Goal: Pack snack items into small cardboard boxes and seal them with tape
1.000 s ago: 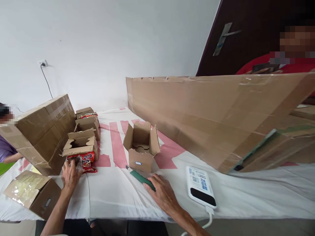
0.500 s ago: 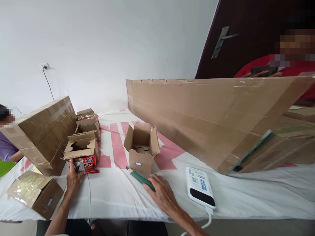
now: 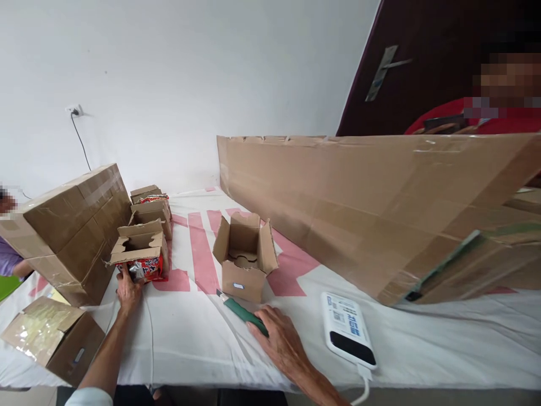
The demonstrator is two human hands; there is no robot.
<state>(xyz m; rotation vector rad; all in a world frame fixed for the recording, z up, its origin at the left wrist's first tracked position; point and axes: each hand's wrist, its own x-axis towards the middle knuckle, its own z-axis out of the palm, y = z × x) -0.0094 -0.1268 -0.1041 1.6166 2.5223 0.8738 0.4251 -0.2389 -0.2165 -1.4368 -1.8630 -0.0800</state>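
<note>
My left hand (image 3: 129, 288) grips a red food packet (image 3: 145, 269) with a clear window, held low against the front of an open cardboard box (image 3: 165, 260). One finger lies up over the packet's face; the box's flap overhangs its top edge. My right hand (image 3: 282, 337) is wrapped round the green handle of a utility knife (image 3: 244, 313), low over the cloth. Its tip points left and away from me, just in front of a second open box (image 3: 243, 282), which has its flaps spread and a small label on its front.
More open boxes (image 3: 151, 212) line up behind the left one, beside a large carton (image 3: 80, 225). A taped box (image 3: 76, 349) sits near left. To the right lie a white power bank (image 3: 348, 327) with its cable and a long cardboard panel (image 3: 321, 197). Two other people sit beyond.
My left hand has pushed the red packet slightly forward, closer in against the box front and under its flap. My right hand still holds the knife in nearly the same place.
</note>
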